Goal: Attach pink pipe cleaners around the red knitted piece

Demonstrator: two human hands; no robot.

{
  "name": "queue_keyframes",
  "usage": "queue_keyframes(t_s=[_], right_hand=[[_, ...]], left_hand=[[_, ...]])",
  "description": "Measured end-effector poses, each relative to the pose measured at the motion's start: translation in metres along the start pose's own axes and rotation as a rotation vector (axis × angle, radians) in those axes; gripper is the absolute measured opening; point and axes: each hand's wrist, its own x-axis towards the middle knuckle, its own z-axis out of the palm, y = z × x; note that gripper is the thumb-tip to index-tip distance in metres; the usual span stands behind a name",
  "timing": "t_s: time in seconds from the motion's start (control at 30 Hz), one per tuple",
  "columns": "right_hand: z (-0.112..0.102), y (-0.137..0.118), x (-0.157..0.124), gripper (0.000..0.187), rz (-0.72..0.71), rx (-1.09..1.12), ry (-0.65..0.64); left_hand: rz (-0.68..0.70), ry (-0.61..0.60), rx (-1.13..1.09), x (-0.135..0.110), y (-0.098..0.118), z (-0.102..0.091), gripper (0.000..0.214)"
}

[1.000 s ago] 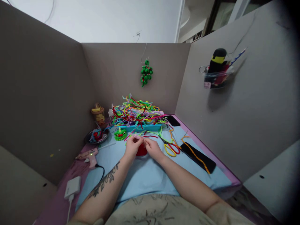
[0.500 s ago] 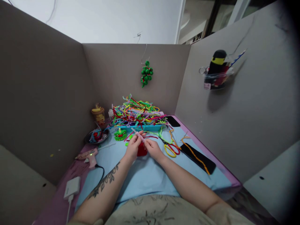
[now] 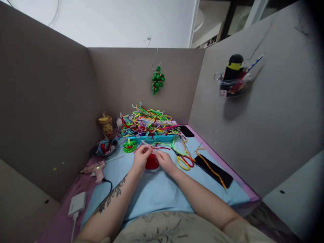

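My left hand (image 3: 141,158) and my right hand (image 3: 164,160) are close together over the middle of the work surface, fingers pinched on a pale lilac pipe cleaner (image 3: 144,142). Its free end sticks out up and left beyond my left fingers. Beneath my hands lies a red piece (image 3: 152,162), partly covered by them. A green figure with a face (image 3: 129,146), made of pipe cleaner, sits just to the left. Scissors (image 3: 184,161) with yellow and red handles rest to the right of my right hand.
A blue tray (image 3: 164,138) heaped with coloured pipe cleaners (image 3: 149,119) stands at the back. On the left are a metal bowl (image 3: 95,150), a glue gun (image 3: 97,169) and a white adapter (image 3: 77,203). At right, an orange strand (image 3: 212,170) crosses a black slab (image 3: 224,175). Grey panels surround the table.
My left hand has shifted slightly left, and its fingers have curled more around the pipe cleaner. More of the red piece shows between my hands. The right hand has hardly moved.
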Motion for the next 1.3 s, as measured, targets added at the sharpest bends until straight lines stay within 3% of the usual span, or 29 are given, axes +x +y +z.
queue_keyframes(t_s=[0.27,0.5,0.7,1.1,1.3], right_hand=[[0.0,-0.001,0.0,0.032,-0.057,-0.093,0.006],[0.003,0.003,0.0,0.029,0.013,-0.009,0.002],[0.003,0.002,0.0,0.023,0.026,0.014,0.005],[0.002,0.008,0.003,0.035,0.113,0.157,-0.012],[0.004,0.007,0.002,0.04,0.132,0.195,-0.054]], left_hand=[[0.018,0.039,-0.049,0.005,-0.01,-0.004,0.027],[-0.065,0.097,-0.147,0.005,-0.006,-0.003,0.035],[-0.005,0.175,-0.109,0.01,-0.003,-0.007,0.037],[-0.157,-0.046,-0.021,0.001,-0.001,-0.001,0.046],[-0.073,-0.121,0.034,0.0,0.0,-0.001,0.035]])
